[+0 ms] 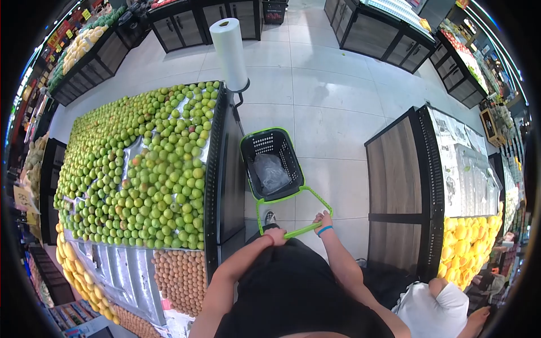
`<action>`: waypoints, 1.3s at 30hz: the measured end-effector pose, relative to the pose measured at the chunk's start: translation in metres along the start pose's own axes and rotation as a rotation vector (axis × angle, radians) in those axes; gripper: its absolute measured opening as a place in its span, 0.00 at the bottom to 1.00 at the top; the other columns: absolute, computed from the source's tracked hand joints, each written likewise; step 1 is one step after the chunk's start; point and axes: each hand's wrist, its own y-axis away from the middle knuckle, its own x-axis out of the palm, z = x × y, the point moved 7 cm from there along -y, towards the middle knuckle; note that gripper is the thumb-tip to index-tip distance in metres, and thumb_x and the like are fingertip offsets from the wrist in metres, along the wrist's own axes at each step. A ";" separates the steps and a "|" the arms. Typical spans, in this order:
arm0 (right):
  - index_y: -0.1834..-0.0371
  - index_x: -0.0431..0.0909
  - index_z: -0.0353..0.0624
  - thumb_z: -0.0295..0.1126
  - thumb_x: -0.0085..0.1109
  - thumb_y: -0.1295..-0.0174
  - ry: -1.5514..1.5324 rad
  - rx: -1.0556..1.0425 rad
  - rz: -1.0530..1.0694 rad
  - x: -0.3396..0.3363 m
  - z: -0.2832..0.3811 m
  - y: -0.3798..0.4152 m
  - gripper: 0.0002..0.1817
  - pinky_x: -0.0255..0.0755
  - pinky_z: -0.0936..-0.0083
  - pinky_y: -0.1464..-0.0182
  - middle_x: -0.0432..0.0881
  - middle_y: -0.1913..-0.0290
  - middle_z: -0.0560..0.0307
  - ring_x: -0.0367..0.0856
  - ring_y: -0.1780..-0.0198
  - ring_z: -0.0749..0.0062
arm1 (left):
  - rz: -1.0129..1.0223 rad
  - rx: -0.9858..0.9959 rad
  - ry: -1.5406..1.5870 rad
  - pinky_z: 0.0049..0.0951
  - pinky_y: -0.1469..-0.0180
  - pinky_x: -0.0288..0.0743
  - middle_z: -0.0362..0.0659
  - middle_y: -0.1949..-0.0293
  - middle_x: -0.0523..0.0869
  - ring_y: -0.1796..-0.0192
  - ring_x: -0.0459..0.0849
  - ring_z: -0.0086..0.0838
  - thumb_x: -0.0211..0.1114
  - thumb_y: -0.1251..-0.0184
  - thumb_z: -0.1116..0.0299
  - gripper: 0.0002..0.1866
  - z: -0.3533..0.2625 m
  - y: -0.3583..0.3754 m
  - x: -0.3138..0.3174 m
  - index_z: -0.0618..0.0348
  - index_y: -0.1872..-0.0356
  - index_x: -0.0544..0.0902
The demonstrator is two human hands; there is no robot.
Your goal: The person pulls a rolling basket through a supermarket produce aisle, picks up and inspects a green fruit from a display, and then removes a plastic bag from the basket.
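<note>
A black shopping basket (248, 160) with a green rim stands in front of me, close to the floor. Inside it lies a crumpled clear plastic bag (271, 173); what the bag contains, I cannot make out. The basket's green handle (304, 230) is swung toward my body. My left hand (275, 236), with a red band at the wrist, is closed around the handle's left end. At the right end, the fingers of my right hand (323, 219) are wrapped on the same handle, below a blue wristband.
Round green fruit (163, 169) fills a stand on my left, with small brown fruit (180, 276) nearer. A plastic bag roll (229, 53) rises at its corner. On the right is a stand with yellow fruit (465, 248). Another person in white shorts (431, 310) is close by.
</note>
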 end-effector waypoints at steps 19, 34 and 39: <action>0.69 0.64 0.42 0.35 0.40 0.37 0.087 -0.101 -0.071 0.106 0.009 -0.004 0.09 0.54 0.83 0.87 0.55 0.86 0.67 0.53 0.89 0.82 | 0.089 0.145 0.117 0.41 0.46 0.71 0.53 0.54 0.83 0.50 0.80 0.47 0.55 0.41 0.42 0.28 0.002 -0.060 -0.083 0.57 0.52 0.80; 0.72 0.64 0.42 0.32 0.38 0.38 0.242 -0.040 0.024 0.194 0.147 -0.074 0.08 0.54 0.82 0.87 0.57 0.86 0.67 0.54 0.90 0.82 | 0.086 0.142 0.324 0.40 0.45 0.71 0.54 0.54 0.83 0.50 0.80 0.46 0.56 0.43 0.39 0.32 -0.067 -0.168 -0.166 0.57 0.50 0.80; 0.72 0.64 0.42 0.31 0.38 0.38 0.280 -0.011 0.054 0.224 0.192 -0.095 0.07 0.56 0.81 0.85 0.58 0.86 0.65 0.55 0.89 0.81 | 0.060 0.106 0.325 0.40 0.47 0.71 0.54 0.55 0.83 0.51 0.81 0.46 0.56 0.43 0.39 0.32 -0.098 -0.194 -0.204 0.57 0.51 0.80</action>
